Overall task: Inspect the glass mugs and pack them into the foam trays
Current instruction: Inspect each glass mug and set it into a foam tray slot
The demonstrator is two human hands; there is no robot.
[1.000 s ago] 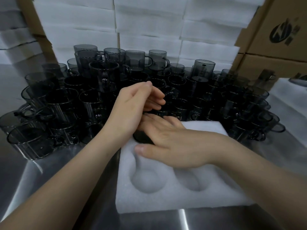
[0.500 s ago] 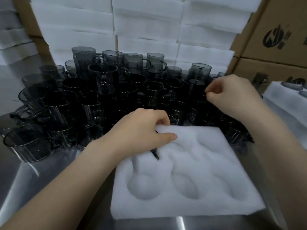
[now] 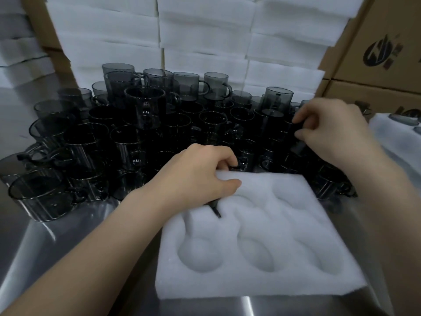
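— Under everything runs the steel table (image 3: 57, 247): smoky glass mugs (image 3: 141, 137) crowd its far half, stacked foam sheets (image 3: 205, 42) and cardboard boxes (image 3: 376, 65) wall in its far edge, and the foam tray (image 3: 262, 283) lies toward its near right corner. Where are our hands?

— Our left hand (image 3: 196, 179) is at the tray's far-left corner, fingers curled down around the packed mug (image 3: 216, 209) in that pocket. Only a dark sliver of it shows below the palm, and the thumb rests on the foam. Our right hand (image 3: 335, 131) is over the right end of the crowd, thumb and forefinger pinching the next mug (image 3: 292, 128).

— So the step is lifting that one out?

— We judge so: one pocket is filled and the others we can see are bare. We should raise it straight up, since other mugs stand packed close around it and a sideways drag would knock glass on glass.

— A pinch looks thin for glass.

— Agreed. We'd want more fingers round the wall or through the handle before it clears the rest. Then we turn it in the hand, check the rim and handle for chips, and lay it in the far-middle pocket.

— And the left hand?

— It's best used as a weight on that corner, so the light foam cannot slide.
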